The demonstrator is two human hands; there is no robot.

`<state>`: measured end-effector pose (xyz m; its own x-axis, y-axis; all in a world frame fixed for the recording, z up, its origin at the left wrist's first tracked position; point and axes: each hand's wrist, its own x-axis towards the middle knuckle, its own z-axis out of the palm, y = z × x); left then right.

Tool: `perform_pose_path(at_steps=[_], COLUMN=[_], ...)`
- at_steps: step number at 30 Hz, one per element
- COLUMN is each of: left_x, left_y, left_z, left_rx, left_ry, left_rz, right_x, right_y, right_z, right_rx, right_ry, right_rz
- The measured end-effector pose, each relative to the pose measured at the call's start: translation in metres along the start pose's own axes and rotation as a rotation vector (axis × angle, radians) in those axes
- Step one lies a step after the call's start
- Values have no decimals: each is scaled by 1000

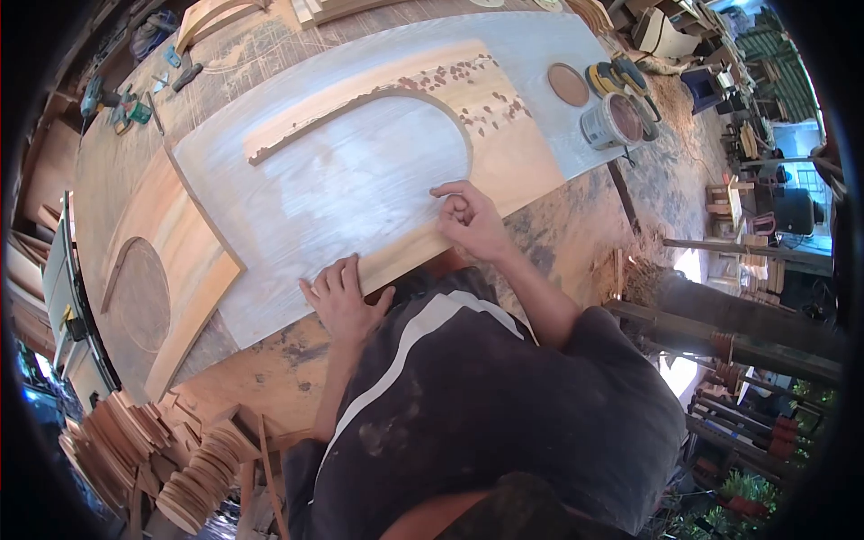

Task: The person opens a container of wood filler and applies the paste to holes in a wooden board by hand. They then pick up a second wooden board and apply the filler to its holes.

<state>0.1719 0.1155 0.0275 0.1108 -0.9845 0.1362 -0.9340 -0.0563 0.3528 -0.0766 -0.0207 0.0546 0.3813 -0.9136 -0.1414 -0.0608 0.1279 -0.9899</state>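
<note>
A U-shaped wooden panel [517,166] lies on a pale sheet [333,189], its curved cutout open to the left. Reddish-brown dabs dot its far arm and curved end, and a ragged brown line follows part of the inner edge. My left hand [342,297] rests with spread fingers at the left end of the near arm. My right hand [472,223] is over the near arm, index finger stretched towards the cutout's inner edge and the other fingers curled. I see nothing held in it. Whether the index fingertip touches the edge cannot be made out.
A tub of reddish-brown paste [614,121], a round brown lid [568,84] and a yellow-black sander [616,79] are at the right. Another curved wooden panel [193,238] lies left. A drill [93,97] sits far left; stacked wooden discs [202,477] stand below the table.
</note>
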Motion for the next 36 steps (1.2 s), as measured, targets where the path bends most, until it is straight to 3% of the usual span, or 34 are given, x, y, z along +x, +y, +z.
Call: perform_pose_path(at_steps=[10,16,18,19,21,22,24,27,36], left_x=[19,16,14,15,15,15,16,15,17], left_y=[11,13,14,14,15,15,16,18,19], left_z=[17,18,20,21,21,20,20,19,18], left_rx=[-42,-25,-17,-11,-7,-8,-11,-10,-4], left_ry=[-14,16,22,31,28,22,14,5,-31], left_rz=[180,184,182,180,174,167,148,120,85], right_x=[-12,27,64,79,107,120,140,155,170], right_y=[-4,-7,2,-2,-10,-14,-22,-21,7], right_z=[-61,-87,-101,-102,-99,-99,-99,-96,-97], right_rx=[38,-256,-694,-692,-1061,-1060,-1103,-1145,-1173], right_ry=[271,331,344,344,347,344,246,208,237], right_rz=[-97,-124,-277,-282,-313,-316,-97,-65,-222])
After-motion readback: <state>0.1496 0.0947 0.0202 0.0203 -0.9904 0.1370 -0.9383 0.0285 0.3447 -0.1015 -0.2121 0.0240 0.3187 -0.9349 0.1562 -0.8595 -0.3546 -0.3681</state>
